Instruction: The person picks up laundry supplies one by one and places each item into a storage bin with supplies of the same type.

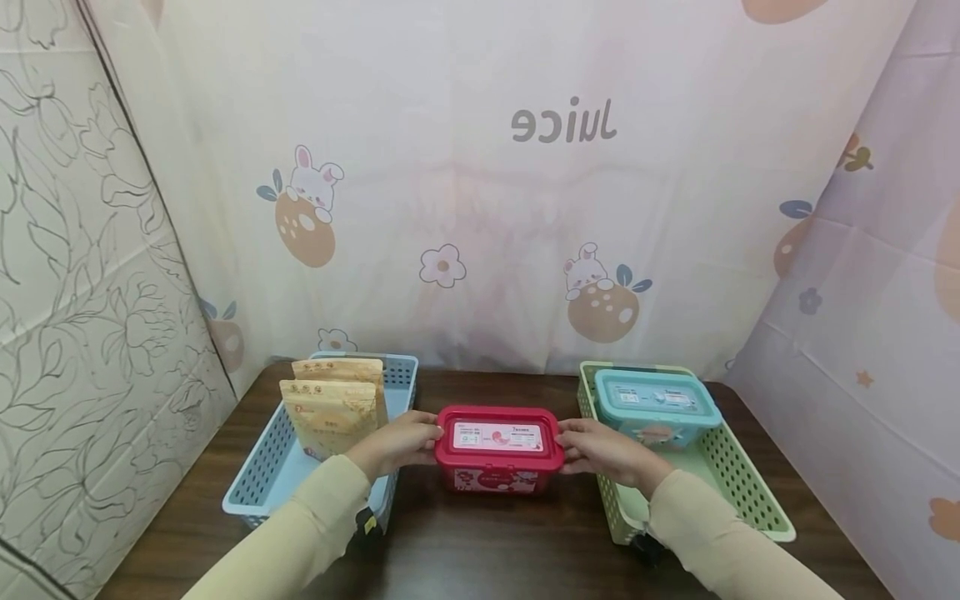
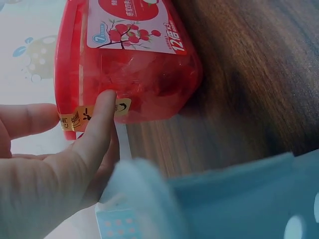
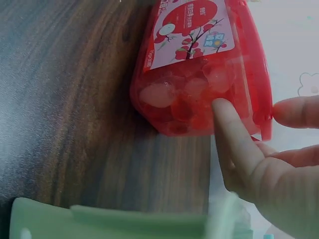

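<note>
A red lidded plastic tub (image 1: 498,450) with a cherry-blossom style label stands upright on the wooden table, between two baskets. At its left end, my left hand (image 1: 397,443) grips it, the thumb (image 2: 105,102) on the end wall and a finger at the lid's edge. My right hand (image 1: 609,450) holds the opposite end in the same way, its thumb (image 3: 224,112) pressed to the clear wall. Rounded, glossy pieces show through the tub's side (image 3: 184,94) in the right wrist view. The lid is on.
On the left, a blue basket (image 1: 251,479) holds yellow pouches (image 1: 333,417) standing upright. A green basket (image 1: 750,492) on the right contains a turquoise lidded tub (image 1: 660,400) near its back. Both forearms pass over the baskets' inner sides. A printed curtain (image 1: 480,208) hangs behind the table (image 1: 480,542).
</note>
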`<state>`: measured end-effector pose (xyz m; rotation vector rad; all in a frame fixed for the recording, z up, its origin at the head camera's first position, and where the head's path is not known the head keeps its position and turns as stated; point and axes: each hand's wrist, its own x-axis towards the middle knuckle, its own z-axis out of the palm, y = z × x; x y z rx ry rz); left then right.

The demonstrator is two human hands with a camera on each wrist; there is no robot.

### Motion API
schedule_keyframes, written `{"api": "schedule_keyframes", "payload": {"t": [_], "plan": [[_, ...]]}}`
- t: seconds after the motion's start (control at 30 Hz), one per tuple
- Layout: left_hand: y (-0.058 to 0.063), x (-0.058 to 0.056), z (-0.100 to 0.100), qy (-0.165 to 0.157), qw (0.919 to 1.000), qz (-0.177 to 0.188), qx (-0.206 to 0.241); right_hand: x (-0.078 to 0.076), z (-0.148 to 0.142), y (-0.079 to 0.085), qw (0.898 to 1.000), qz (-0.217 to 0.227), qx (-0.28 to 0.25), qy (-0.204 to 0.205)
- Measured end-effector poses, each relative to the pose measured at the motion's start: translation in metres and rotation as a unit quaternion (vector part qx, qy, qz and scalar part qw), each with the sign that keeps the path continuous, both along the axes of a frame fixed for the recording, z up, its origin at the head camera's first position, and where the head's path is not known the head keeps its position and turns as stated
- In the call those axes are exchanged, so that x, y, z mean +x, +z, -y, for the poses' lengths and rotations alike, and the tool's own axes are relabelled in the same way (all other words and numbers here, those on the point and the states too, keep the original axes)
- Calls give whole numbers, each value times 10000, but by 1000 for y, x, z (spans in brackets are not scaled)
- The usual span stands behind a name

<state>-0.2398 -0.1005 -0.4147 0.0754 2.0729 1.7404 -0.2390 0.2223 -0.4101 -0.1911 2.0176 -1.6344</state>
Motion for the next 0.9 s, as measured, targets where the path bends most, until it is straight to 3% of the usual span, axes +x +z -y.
{"api": "schedule_keyframes", "payload": {"t": [0.43, 0.9], "plan": [[-1, 2, 2, 73, 9998, -54, 164, 4, -2, -3, 9994, -231, -242, -88], [-2, 0, 3, 132, 9989, 136, 419, 5, -4, -5, 9980, 94, -409, -483]]}}
